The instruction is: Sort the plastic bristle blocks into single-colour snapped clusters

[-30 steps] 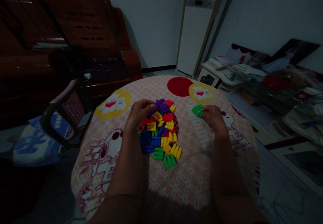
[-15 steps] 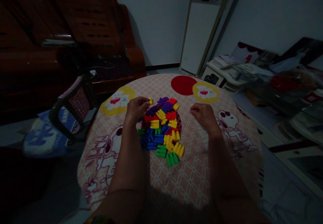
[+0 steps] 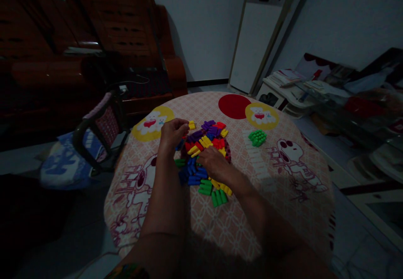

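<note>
A heap of coloured plastic building blocks, each like a row of joined tubes, lies mid-table; its blue blocks (image 3: 194,180) and purple blocks (image 3: 197,135) show plainly. At the heap's far left my left hand (image 3: 173,135) is closed in a pinch, with a yellow block (image 3: 192,125) by its fingertips. What the pinch holds is hidden. My right hand (image 3: 214,164) reaches over the heap, fingers curled down onto a green block (image 3: 198,158) that is mostly covered. To the right, apart from the heap, sits a cluster of green blocks (image 3: 257,137).
The round table has a patterned cloth (image 3: 217,233). A chair (image 3: 100,132) stands at its left, a wooden sofa (image 3: 126,40) behind. On the right are a white cabinet (image 3: 278,84) and a cluttered glass-topped table (image 3: 343,107). The room is dim.
My right hand has moved left from the right side of the table into the heap, uncovering the green cluster. My left hand stays by the yellow block. The view has shifted slightly.
</note>
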### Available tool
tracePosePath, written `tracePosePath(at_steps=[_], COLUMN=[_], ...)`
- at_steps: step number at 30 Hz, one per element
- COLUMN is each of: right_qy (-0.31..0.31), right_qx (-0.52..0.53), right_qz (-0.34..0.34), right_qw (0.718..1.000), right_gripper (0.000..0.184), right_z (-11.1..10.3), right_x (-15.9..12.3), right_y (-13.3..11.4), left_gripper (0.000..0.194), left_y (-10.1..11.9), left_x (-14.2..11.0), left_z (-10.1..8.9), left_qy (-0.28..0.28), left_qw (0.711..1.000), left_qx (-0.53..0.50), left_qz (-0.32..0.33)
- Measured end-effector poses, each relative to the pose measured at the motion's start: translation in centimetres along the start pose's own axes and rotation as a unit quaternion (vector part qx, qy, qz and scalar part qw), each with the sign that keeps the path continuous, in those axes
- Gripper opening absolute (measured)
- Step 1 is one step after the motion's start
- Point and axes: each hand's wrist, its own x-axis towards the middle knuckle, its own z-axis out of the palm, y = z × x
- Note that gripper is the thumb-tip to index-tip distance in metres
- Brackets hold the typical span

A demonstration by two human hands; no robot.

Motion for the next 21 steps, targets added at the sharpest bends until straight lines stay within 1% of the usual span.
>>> tracePosePath(at_steps=[3, 6, 10, 12, 13, 15, 17, 19, 21], right_qy=[0.025, 0.038, 0.045, 0.074, 0.099, 0.163, 0.235, 0.299, 0.338], right_qx=[-0.009, -0.009, 0.023, 0.057, 0.077, 0.118, 0.152, 0.167, 0.164], right_qz=[0.0, 0.012, 0.035, 0.052, 0.061, 0.09, 0.14, 0.219, 0.298], right_qw=[1.0, 0.999, 0.998, 0.994, 0.99, 0.975, 0.95, 0.914, 0.878], right_gripper=[0.021, 0.021, 0.019, 0.018, 0.017, 0.016, 0.014, 0.014, 0.014], right_z=[1.1, 1.5, 0.3, -0.7, -1.2, -2.2, -3.1, -3.8, -4.2], right_x=[0.2, 0.5, 0.7, 0.5, 0.4, -0.3, -1.4, -2.8, -4.4], right_y=[-0.1, -0.4, -0.6, -0.1, 0.4, 2.0, 4.2, 6.6, 8.9], left_gripper=[0.029, 0.028, 0.027, 0.027, 0.027, 0.027, 0.026, 0.025, 0.025], left_y=[0.1, 0.4, 0.5, 0.3, 0.2, 0.1, 0.0, 0.0, 0.1], left_x=[-0.1, -0.3, -0.2, -0.1, -0.1, 0.0, 0.0, 0.0, 0.0], left_z=[0.1, 0.2, 0.3, 0.3, 0.4, 0.4, 0.5, 0.6, 0.7], left_qy=[-0.003, -0.007, 0.0, 0.002, 0.002, -0.001, -0.005, -0.006, -0.006], left_qw=[1.0, 1.0, 1.0, 1.0, 1.0, 1.0, 1.0, 1.0, 1.0], left_qx=[-0.003, -0.001, 0.002, 0.001, 0.0, -0.002, -0.004, -0.007, -0.007], left_qz=[0.004, 0.004, -0.001, -0.001, -0.001, 0.0, -0.001, -0.005, -0.006])
